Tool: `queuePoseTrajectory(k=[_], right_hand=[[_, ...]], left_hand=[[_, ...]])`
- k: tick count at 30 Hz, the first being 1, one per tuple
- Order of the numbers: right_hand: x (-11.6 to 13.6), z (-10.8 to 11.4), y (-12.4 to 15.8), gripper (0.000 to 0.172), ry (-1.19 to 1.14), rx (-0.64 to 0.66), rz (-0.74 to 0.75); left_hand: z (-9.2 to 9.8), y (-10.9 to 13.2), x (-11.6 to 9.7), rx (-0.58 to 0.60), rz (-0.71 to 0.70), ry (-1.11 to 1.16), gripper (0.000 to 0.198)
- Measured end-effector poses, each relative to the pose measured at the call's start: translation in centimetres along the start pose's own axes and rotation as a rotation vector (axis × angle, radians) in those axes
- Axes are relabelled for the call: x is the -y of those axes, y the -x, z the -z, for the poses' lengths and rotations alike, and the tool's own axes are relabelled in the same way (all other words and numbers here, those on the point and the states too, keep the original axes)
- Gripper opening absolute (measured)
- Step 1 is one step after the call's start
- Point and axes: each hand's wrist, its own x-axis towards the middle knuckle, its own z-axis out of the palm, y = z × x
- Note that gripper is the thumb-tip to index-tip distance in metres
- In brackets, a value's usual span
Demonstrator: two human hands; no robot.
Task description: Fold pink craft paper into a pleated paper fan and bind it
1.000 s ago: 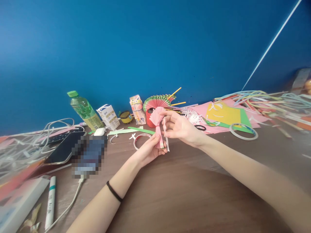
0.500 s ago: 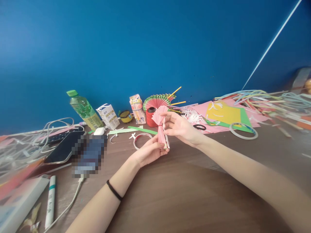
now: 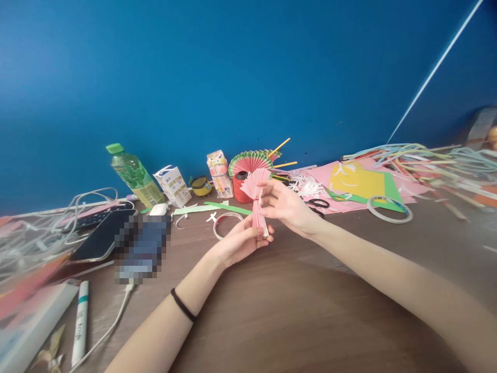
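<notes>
A pleated pink paper fan (image 3: 257, 182), narrow at its middle and spread at the top, is held upright above the table. My left hand (image 3: 243, 241) pinches its lower end, thumb in front and fingers behind. At its right side, my right hand (image 3: 285, 207) has its thumb and fingers closed on the fan near the narrow middle. Just behind the fan stand a red spool (image 3: 240, 192) and a green-edged pleated fan (image 3: 248, 161) with yellow sticks.
A tape roll (image 3: 228, 226) lies left of the hands; scissors (image 3: 319, 203) lie to their right. Further left are a green bottle (image 3: 135, 176), a carton (image 3: 173, 186) and phones (image 3: 106, 233). Coloured paper (image 3: 359, 181) and another tape roll (image 3: 389, 209) are at right.
The pink fan has turned slightly in the hands, and its white edge shows less. My right hand has shifted a little left, uncovering more of the scissors' handles.
</notes>
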Motion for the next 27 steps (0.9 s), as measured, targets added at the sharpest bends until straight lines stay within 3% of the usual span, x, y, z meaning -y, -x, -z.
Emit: queuePoseTrajectory(k=[20,27], right_hand=[[-0.4,0.2,-0.1,0.046,0.057,0.004,0.021],[-1.2,0.2,-0.1,0.045,0.085,-0.019,0.102]], left_hand=[[0.3,0.0,0.2,0.031,-0.005,-0.002,0.02],[0.5,-0.1,0.3,0.034,-0.013,0.021,0.024]])
